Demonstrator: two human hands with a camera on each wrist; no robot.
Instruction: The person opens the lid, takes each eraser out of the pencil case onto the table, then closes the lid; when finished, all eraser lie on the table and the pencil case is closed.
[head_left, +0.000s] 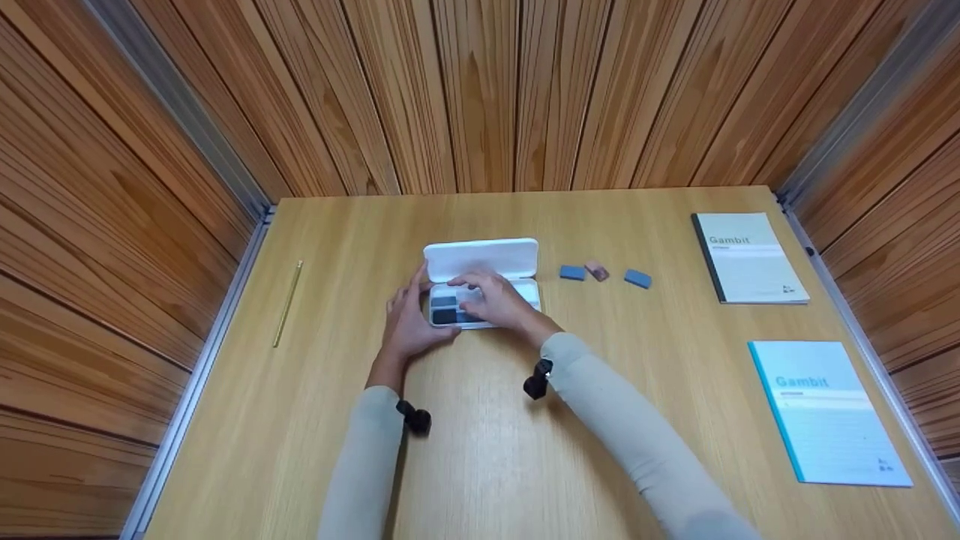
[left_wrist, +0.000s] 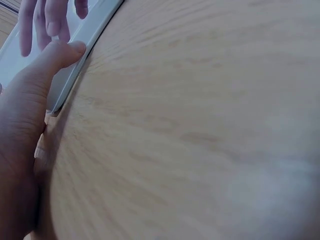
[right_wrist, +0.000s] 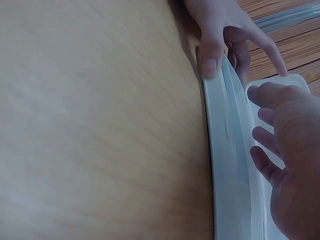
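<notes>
A white hinged case (head_left: 481,259) lies on the table with its lid raised toward the back. Dark and grey rectangular pieces (head_left: 445,316) show in the left part of its base. My left hand (head_left: 411,321) holds the case at its left end, the thumb on the front rim and the other fingers along the side, one reaching up to the lid. Over the base hovers my right hand (head_left: 496,301), fingers spread and loosely bent, pointing left. In the right wrist view nothing shows between those fingers. The right hand hides part of the compartments.
Two blue blocks (head_left: 572,272) (head_left: 637,279) and a pinkish-brown block (head_left: 597,271) lie right of the case. Two notebooks, one dark-spined (head_left: 754,262) and one blue-spined (head_left: 829,420), lie at the right edge. A pencil (head_left: 288,304) is at the left. Wooden walls (head_left: 480,97) surround the table.
</notes>
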